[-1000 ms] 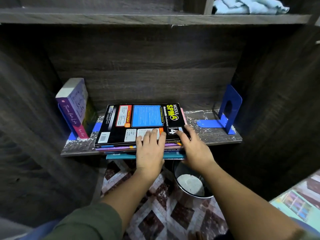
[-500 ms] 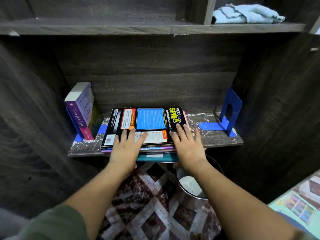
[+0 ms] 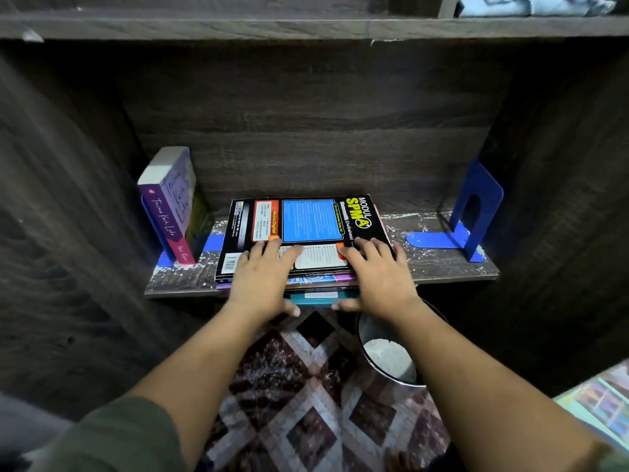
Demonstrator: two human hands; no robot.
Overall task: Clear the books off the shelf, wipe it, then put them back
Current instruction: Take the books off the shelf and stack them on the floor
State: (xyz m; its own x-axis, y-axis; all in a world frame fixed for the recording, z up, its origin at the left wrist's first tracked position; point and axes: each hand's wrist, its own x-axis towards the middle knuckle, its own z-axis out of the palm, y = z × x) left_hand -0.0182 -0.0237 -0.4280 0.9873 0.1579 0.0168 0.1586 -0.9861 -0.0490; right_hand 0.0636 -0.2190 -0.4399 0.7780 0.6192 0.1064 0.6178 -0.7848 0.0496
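A flat stack of books [image 3: 306, 219], topped by a black workbook, lies in the middle of the dusty wooden shelf [image 3: 439, 264] and overhangs its front edge. My left hand [image 3: 262, 281] and my right hand [image 3: 377, 277] hold the stack's near edge side by side. Their fingers are spread over the top cover and their thumbs sit under the lowest, teal book. A thick purple book [image 3: 170, 202] leans against a blue bookend [image 3: 160, 229] at the shelf's left end.
A second blue bookend [image 3: 476, 212] stands at the shelf's right end. A light blue cloth [image 3: 531, 3] lies on the shelf above. Under the shelf a metal bin [image 3: 388, 359] stands on a patterned carpet [image 3: 306, 386]. Dark wooden side walls close in on both sides.
My hands have spread apart along the stack's front edge, the left one shifting left. Both thumbs have come under the bottom book.
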